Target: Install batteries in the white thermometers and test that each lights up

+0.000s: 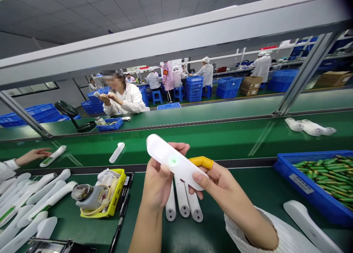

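I see the left hand [156, 183] and right hand [219, 177] gripping one white handheld device [180, 167] above the workbench [82, 229], apparently assembled, green indicator [173, 160] lit; three similar housings [183, 201] lie beneath, their completion unclear.

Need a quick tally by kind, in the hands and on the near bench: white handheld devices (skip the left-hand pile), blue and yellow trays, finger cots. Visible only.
White handheld device held by left hand and right hand: 1
White handheld devices partly hidden behind them: 3
White handheld device near the blue tray: 1
Blue tray: 1
Yellow tray: 1
Yellow finger cot: 1
Total: 8
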`<state>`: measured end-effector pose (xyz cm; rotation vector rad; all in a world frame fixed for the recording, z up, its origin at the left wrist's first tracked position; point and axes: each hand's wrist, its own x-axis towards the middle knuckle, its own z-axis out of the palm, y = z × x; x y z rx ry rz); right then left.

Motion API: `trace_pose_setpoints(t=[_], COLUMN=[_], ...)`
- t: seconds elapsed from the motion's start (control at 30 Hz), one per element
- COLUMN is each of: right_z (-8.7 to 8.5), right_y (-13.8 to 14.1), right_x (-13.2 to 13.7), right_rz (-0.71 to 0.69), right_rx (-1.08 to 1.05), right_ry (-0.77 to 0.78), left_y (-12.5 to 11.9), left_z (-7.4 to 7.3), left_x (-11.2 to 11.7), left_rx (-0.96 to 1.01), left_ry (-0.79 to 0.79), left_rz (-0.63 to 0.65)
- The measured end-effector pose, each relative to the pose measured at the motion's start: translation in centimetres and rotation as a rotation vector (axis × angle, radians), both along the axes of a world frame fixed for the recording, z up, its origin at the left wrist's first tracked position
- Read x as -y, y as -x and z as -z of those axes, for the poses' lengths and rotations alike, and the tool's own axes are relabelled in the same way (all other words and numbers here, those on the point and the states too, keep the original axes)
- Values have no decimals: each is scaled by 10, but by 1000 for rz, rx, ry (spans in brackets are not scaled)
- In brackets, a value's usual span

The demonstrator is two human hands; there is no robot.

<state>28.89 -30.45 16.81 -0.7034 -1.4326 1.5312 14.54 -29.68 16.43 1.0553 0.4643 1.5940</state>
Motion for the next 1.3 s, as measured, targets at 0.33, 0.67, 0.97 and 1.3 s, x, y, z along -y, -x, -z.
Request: trace_pose_setpoints(t=[0.33,0.67,0.97,1.3], right_z=[6,75,87,52], right_y=[-4,-43,-75,-268], right_x=[2,-108,-116,-74], right_rz=[2,589,744,983], right_rx=[297,834,1112,1452], right_ry=[-113,79,32,411], left_y=[3,-34,-91,-87], left_z=[15,38,72,75], left_x=[-16,-11,3,0], left_rx=[-2,-1642,-2044,-2014], left_ry=[14,302,265,285], left_rz=[44,87,246,227])
